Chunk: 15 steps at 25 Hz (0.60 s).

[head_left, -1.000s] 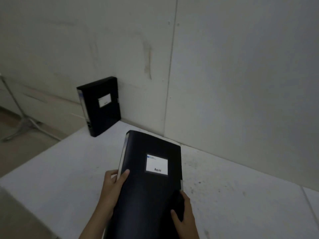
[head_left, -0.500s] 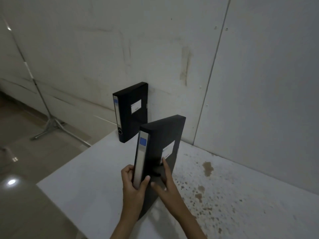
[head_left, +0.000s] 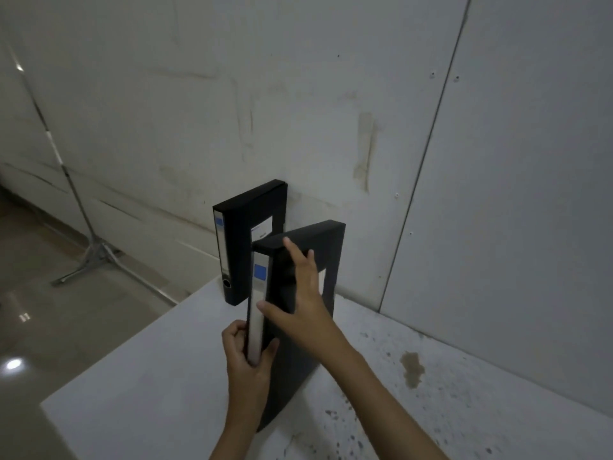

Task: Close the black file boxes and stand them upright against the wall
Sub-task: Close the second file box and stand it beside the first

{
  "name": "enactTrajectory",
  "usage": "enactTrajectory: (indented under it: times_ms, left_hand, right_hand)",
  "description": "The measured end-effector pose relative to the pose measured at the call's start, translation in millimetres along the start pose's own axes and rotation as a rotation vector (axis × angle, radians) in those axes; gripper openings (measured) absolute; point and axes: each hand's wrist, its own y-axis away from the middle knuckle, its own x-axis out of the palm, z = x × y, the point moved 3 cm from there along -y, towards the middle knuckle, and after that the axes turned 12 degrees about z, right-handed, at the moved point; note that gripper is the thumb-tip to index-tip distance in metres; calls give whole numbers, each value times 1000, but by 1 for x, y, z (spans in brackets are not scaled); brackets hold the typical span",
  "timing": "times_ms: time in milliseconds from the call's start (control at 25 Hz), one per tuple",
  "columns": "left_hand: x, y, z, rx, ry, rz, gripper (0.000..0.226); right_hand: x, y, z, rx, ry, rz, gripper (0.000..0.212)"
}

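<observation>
1. Head view: the near file box (head_left: 298, 327) stands upright on the table (head_left: 149, 386), long axis vertical, short of the wall (head_left: 331, 111).
2. Left hand (head_left: 247, 356) pinches its spine low; right hand (head_left: 305, 293), fingers spread, presses its side.
3. The far file box (head_left: 242, 247) stands beyond it, left, against the wall.

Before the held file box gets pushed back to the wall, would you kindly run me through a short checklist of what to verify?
1. Left hand grips the spine of the nearer black plastic file box: ok.
2. Right hand lies flat on its side, steadying it: ok.
3. Nearer box closed: looks shut; clasp hidden, cannot tell.
4. Nearer box upright: not ok, it leans a little.
5. Farther black file box stands upright at the grey panelled wall: ok.
6. Bare white tabletop to the right of the farther box for the nearer one: ok.
</observation>
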Motion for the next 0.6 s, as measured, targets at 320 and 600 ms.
enactTrajectory:
  times_ms: [320,600]
  left_hand:
    - [3,-79,39,-55,-14,-36,53]
    - [-31,-151,74,-128,-16,-59,43]
  right_hand:
    - [-7,-73,-40,50,98,-72,64]
    - [23,-142,-59,143,154,-76,56]
